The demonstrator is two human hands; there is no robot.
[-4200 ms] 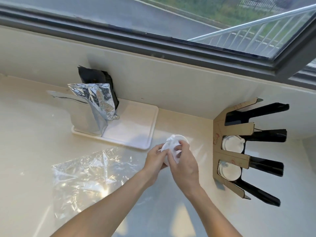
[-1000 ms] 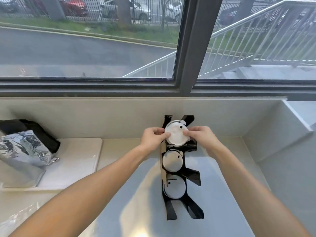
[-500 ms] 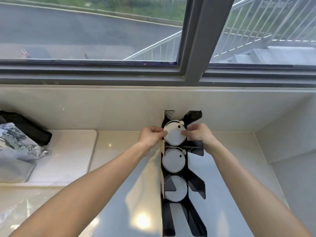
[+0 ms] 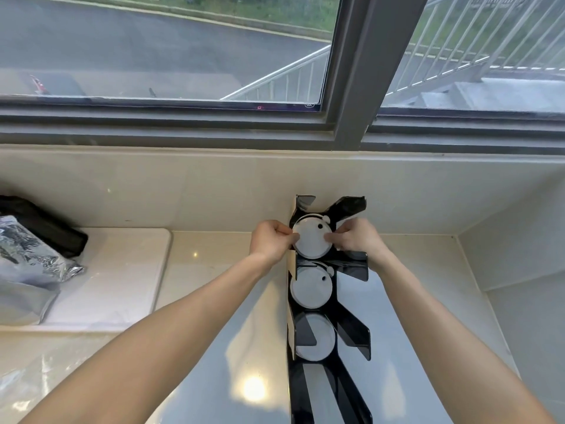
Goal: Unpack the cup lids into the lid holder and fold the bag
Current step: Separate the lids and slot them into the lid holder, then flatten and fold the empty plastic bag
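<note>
A black lid holder (image 4: 351,328) with slanted dividers lies on the counter, running from the back wall toward me. A white cup lid stack (image 4: 312,240) sits in its farthest slot. My left hand (image 4: 270,241) pinches the stack's left edge and my right hand (image 4: 354,238) pinches its right edge. Two more white lid stacks fill the slots nearer me, one (image 4: 312,287) in the middle and one (image 4: 315,338) below it. A corner of the clear plastic bag (image 4: 12,390) shows at the lower left edge.
A white tray (image 4: 122,276) at the left carries a crumpled silver foil bag (image 4: 27,270) and a black bag (image 4: 42,224). The cream back wall (image 4: 183,185) and a side wall (image 4: 519,240) close the corner. A window frame runs above.
Both hands carried the lid stack from the bag over to the holder. In the last second they lowered it into the far slot.
</note>
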